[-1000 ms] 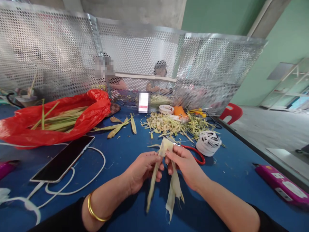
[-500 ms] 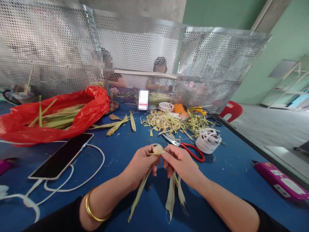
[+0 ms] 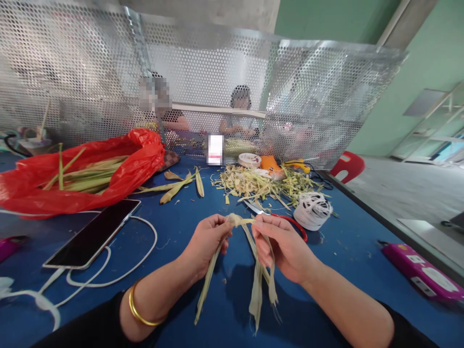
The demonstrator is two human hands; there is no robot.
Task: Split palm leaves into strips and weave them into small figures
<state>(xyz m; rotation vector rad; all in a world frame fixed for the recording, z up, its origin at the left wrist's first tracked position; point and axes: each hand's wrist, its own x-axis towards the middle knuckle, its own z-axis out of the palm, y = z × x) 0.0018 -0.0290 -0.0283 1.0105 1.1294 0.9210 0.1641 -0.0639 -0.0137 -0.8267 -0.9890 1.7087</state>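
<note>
Pale, dry leaf strips that look like corn husk (image 3: 256,290) meet in a small knot between my hands and hang down in several tails. My left hand (image 3: 212,239) pinches the knotted end, and one strip trails below it. With thumb and fingertips, my right hand (image 3: 281,244) grips a strip running out of the knot, drawn nearly level. Beyond the right hand lies a pair of scissors (image 3: 297,227) with red handles, partly covered by that hand. A roll of white twine (image 3: 312,211) stands just right of them.
A red plastic bag (image 3: 145,154) full of long green leaves lies at left, beside a phone (image 3: 94,234) with a white cable. Trimmed scraps (image 3: 250,181) are heaped at the back. A purple case (image 3: 422,270) sits at right. Behind a perforated screen (image 3: 206,63), two people sit.
My right hand has moved a little right, away from the left, drawing a strip out from the knot. The hanging tails now show more between the hands.
</note>
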